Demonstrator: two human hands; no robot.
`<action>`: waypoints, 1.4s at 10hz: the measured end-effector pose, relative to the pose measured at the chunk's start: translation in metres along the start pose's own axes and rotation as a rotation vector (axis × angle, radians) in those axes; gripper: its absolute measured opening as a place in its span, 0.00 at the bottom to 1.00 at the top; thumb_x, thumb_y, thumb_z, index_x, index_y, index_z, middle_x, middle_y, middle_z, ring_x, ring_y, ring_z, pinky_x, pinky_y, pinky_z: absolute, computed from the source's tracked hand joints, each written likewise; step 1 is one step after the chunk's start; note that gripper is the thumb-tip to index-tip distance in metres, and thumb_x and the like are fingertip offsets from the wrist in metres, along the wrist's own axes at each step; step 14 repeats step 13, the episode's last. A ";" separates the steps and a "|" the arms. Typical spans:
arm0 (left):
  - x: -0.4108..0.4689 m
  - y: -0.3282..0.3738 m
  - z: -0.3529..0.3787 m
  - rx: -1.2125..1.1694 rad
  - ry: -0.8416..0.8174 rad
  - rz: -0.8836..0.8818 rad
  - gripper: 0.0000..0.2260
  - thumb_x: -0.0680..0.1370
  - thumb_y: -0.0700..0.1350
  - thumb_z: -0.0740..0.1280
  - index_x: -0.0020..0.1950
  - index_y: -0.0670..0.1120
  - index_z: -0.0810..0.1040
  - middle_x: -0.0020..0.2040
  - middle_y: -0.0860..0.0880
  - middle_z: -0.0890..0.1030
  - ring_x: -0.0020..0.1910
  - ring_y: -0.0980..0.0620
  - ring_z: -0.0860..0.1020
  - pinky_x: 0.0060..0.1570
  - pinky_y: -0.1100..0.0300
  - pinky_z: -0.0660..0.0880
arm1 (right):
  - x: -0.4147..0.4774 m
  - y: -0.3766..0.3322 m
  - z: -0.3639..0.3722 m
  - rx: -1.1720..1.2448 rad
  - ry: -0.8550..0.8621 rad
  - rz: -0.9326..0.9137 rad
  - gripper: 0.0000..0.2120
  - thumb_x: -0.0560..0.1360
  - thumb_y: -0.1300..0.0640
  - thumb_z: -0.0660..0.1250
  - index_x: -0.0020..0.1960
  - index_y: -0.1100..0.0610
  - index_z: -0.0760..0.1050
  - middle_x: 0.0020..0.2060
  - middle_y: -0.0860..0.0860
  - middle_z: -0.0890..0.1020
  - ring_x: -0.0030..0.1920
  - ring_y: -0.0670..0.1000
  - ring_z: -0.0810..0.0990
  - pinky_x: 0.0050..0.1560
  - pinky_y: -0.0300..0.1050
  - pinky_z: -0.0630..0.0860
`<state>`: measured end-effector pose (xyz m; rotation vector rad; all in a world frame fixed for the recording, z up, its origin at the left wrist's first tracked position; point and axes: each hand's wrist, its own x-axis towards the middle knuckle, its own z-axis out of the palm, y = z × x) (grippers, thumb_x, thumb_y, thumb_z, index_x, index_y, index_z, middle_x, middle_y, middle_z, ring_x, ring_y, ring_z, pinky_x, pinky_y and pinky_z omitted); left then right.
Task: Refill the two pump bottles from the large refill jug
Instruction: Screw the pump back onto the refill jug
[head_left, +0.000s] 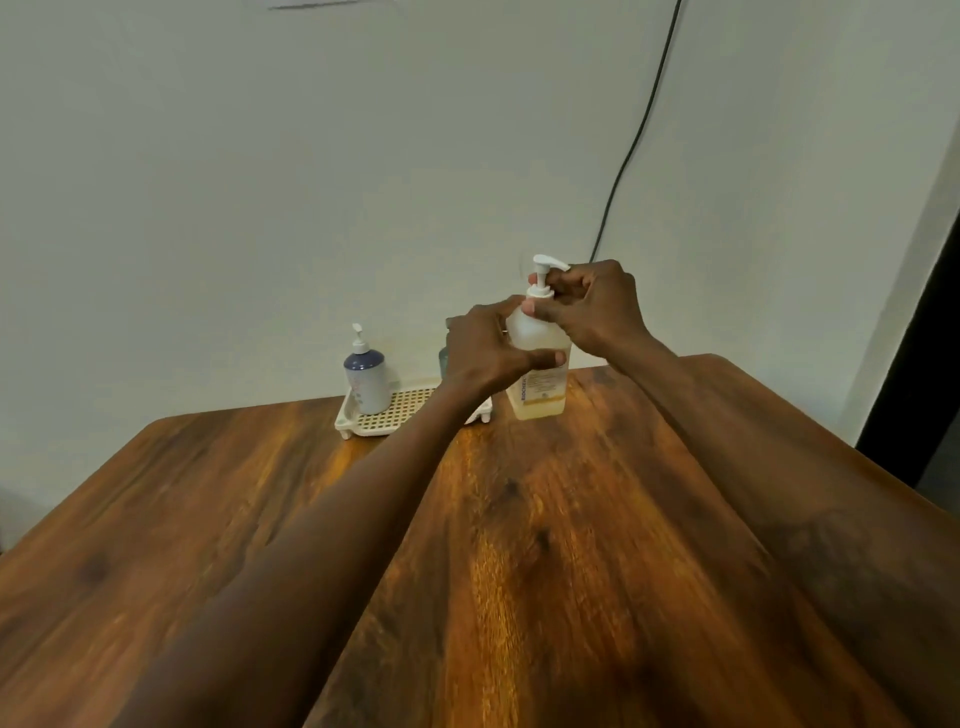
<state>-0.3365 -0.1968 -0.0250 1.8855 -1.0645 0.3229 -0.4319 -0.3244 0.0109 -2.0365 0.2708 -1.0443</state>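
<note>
The large translucent plastic refill jug (539, 392) stands upright near the far edge of the brown wooden table (519, 545), just to the right of a cream perforated plastic tray (400, 413). A shallow layer of amber liquid lies in its bottom, and the body above looks pale and cloudy, with a printed label on the front. A white pump head (546, 266) tops the jug.

The left hand (485, 353) grips the jug's body from the left side, thumb laid across the front just above the label. The right hand (592, 306) comes in from the right and higher up. Its fingers are curled round the white collar at the foot of the pump, pinching it.

On the left end of the tray stands a small pump bottle (366, 379) with a white lower body, a dark blue shoulder and a white pump. A second, greyish-blue bottle (443, 358) shows only as a sliver behind the left hand, so its shape and top cannot be told.

Behind it all is a pale wall (260, 208), with a thin black cable (634, 140) running down it toward the jug.
</note>
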 end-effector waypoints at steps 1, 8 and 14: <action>0.035 -0.018 0.029 -0.001 -0.064 -0.040 0.29 0.67 0.58 0.81 0.65 0.51 0.82 0.58 0.50 0.86 0.50 0.53 0.84 0.50 0.59 0.83 | 0.035 0.036 0.002 0.001 0.007 0.045 0.20 0.69 0.57 0.82 0.59 0.60 0.85 0.56 0.51 0.87 0.52 0.46 0.85 0.57 0.42 0.82; 0.148 -0.143 0.156 -0.049 -0.328 -0.260 0.33 0.71 0.43 0.80 0.74 0.48 0.75 0.66 0.46 0.82 0.64 0.45 0.80 0.67 0.49 0.77 | 0.143 0.204 0.050 0.017 -0.060 0.279 0.20 0.69 0.56 0.82 0.60 0.56 0.84 0.51 0.47 0.87 0.48 0.43 0.86 0.50 0.37 0.83; 0.150 -0.147 0.147 -0.090 -0.373 -0.373 0.49 0.69 0.52 0.81 0.84 0.51 0.59 0.77 0.45 0.72 0.74 0.43 0.73 0.69 0.43 0.75 | 0.156 0.202 0.051 -0.017 -0.145 0.334 0.34 0.68 0.55 0.82 0.71 0.58 0.76 0.66 0.54 0.82 0.64 0.52 0.82 0.63 0.46 0.80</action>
